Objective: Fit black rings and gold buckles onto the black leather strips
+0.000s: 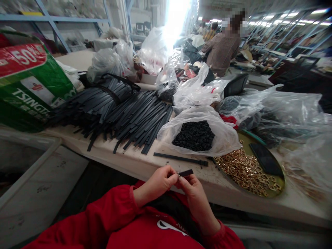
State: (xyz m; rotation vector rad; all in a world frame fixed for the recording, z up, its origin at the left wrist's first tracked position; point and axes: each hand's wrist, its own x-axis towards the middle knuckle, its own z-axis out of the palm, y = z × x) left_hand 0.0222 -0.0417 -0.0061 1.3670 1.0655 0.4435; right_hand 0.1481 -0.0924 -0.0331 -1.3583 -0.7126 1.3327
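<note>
Close to my body, at the table's front edge, both hands meet over a short black strap point(186, 172). My left hand point(162, 180) is closed, thumb and fingers pinched at the strap's left end, where a small shiny bit shows between the fingertips. With thumb and fingers closed, my right hand point(195, 192) grips the strap from below and to the right. The strap's far end sticks out past the fingers. Just beyond my hands, a single finished-looking black strap point(180, 159) lies on the table, with a loop near its right end.
Many loose black straps point(145, 117) lie at left, beside a tied bundle point(90, 100). A plastic bag point(166, 133) holds small black loops point(194, 135). Gold buckles point(243, 171) and a dark phone point(266, 159) lie in a round tray point(281, 183). A person point(224, 48) stands beyond.
</note>
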